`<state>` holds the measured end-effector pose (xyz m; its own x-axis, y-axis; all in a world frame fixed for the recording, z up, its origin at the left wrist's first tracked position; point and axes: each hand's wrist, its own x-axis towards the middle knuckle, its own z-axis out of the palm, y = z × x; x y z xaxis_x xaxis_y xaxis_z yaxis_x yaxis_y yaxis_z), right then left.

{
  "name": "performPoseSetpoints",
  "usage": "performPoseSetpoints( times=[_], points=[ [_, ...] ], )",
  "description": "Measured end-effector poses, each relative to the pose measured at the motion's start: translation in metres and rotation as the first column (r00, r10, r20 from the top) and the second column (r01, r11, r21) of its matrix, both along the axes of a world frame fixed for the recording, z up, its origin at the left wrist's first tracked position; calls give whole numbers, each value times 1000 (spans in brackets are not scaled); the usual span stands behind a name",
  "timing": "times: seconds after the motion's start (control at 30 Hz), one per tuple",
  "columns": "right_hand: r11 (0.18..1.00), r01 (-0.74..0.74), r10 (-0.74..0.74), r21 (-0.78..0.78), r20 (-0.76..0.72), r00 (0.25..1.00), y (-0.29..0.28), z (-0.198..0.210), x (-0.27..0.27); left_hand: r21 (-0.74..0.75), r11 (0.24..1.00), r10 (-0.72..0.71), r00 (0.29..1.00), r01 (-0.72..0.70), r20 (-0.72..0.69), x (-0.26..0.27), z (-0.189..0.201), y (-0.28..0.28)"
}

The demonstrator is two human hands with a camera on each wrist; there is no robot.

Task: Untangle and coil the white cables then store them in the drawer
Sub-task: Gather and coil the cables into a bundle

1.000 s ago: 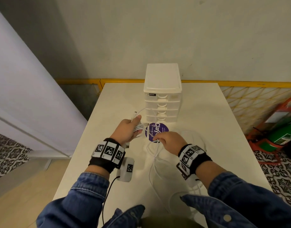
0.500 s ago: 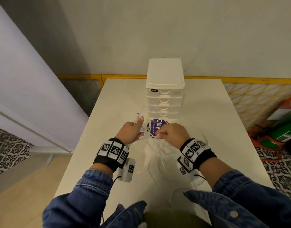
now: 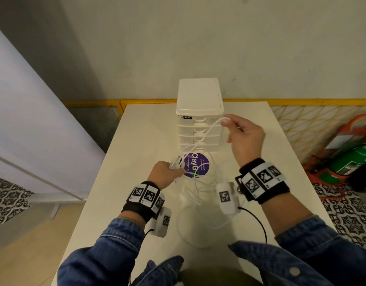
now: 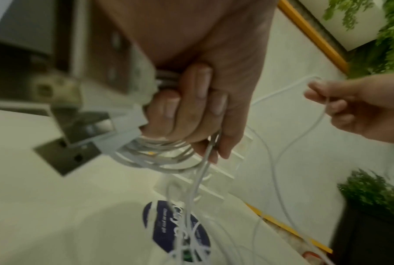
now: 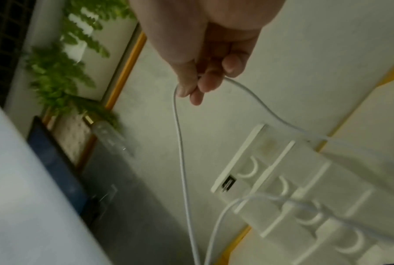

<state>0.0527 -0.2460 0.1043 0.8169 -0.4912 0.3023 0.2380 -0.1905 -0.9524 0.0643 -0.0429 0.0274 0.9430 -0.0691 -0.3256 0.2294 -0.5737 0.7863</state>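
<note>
My left hand (image 3: 166,172) (image 4: 191,111) grips a coiled bundle of white cable (image 4: 159,156) with its USB plugs (image 4: 69,157) sticking out, low over the table. My right hand (image 3: 243,135) (image 5: 200,84) pinches a single white cable strand (image 3: 206,133) (image 5: 180,143) and holds it up in front of the white drawer unit (image 3: 198,120) (image 5: 305,197). The strand runs from the right fingers down to the left hand. A loose tangle of white cable (image 3: 198,195) lies on the table between my wrists. All the drawers are closed.
A round purple sticker (image 3: 196,165) is on the white table (image 3: 136,145) just before the drawer unit. A yellow rail (image 3: 301,101) runs behind the table. A green cylinder (image 3: 351,159) stands on the floor at right.
My right hand rose from beside the left hand up and to the right, drawing a cable strand out in front of the drawers. The left hand stayed put, holding the coil.
</note>
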Motion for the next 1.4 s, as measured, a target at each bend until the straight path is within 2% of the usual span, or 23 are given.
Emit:
performPoseSetpoints(
  times=[0.07, 0.13, 0.2, 0.23, 0.27, 0.33, 0.37, 0.4, 0.43, 0.5, 0.53, 0.67, 0.73, 0.8, 0.9, 0.97, 1.03, 1.1, 1.2, 1.27, 1.3, 1.37, 1.4],
  points=[
    [996, 80, -83, -45, -70, 994, -17, -9, 1, 17, 999, 30, 999, -31, 15, 2, -1, 8],
    [961, 40, -109, -275, -240, 965, -32, -31, 4, 22, 999, 43, 998, -44, 37, 4, 4, 11],
    [815, -152, -167, -560, -477, 863, -37, -49, 2, 17, 999, 30, 997, -31, 72, 4, 9, 10],
    [741, -204, -202, -640, -502, 841, -36, -53, 1, 17, 1000, 15, 996, -17, 83, 4, 11, 7],
    [696, -185, -193, -694, -429, 883, -32, -51, -1, 26, 1000, -5, 996, 3, 89, 3, 14, 4],
    [691, -95, 22, -717, -110, 994, -16, -42, -6, 69, 996, -59, 993, 52, 101, 2, 17, -3],
    [688, -145, 177, -711, -30, 984, -5, -36, -8, 88, 993, -83, 990, 74, 111, 1, 20, -6],
    [633, -239, 313, -736, -39, 949, 7, -32, -11, 97, 991, -102, 987, 91, 120, 0, 22, -10],
    [539, -325, 386, -777, -116, 915, 18, -31, -12, 98, 989, -119, 984, 107, 130, 0, 23, -13],
    [367, -447, 365, -816, -316, 876, 32, -34, -11, 90, 987, -142, 982, 131, 127, -1, 24, -17],
    [328, -495, 329, -804, -395, 858, 34, -36, -9, 89, 987, -146, 982, 136, 118, -2, 24, -18],
    [287, -626, 289, -725, -557, 778, 34, -33, -5, 40, 994, -107, 987, 103, 116, -6, 19, -14],
    [298, -628, 300, -718, -554, 776, 35, -35, -6, -9, 997, -69, 987, 71, 142, -6, 20, -14],
    [371, -569, 326, -734, -471, 820, 34, -40, -8, -27, 997, -61, 985, 66, 164, -4, 22, -14],
    [617, -444, 375, -650, -253, 892, 27, -33, -8, 39, 993, -117, 980, 112, 160, -3, 21, -11],
    [763, -325, 330, -558, -96, 939, 21, -20, -8, 69, 991, -126, 985, 118, 114, -4, 14, -7],
    [885, -198, 252, -421, 76, 965, 15, -5, -8, 101, 988, -126, 990, 119, 61, -5, 6, -3],
    [964, -94, 145, -249, 193, 970, 9, 9, -8, 122, 987, -104, 994, 101, 21, -6, -1, 1],
    [997, 77, -70, -16, 257, 964, -7, 20, -5, 144, 989, -37, 999, 34, 23, -4, -6, 12],
    [986, 165, -157, -25, 190, 969, -22, 12, 0, 159, 987, -3, 999, -5, 52, -1, -6, 19],
    [971, 194, -181, -139, 96, 979, -29, 3, 3, 150, 988, 14, 997, -25, 73, 0, -5, 21],
    [858, 213, -274, -468, -66, 960, -34, -19, 5, 129, 991, 30, 993, -45, 118, 2, -1, 20],
    [790, 225, -296, -570, -34, 954, -32, -28, 3, 130, 991, 19, 990, -38, 140, 2, 4, 17]
  ],
)
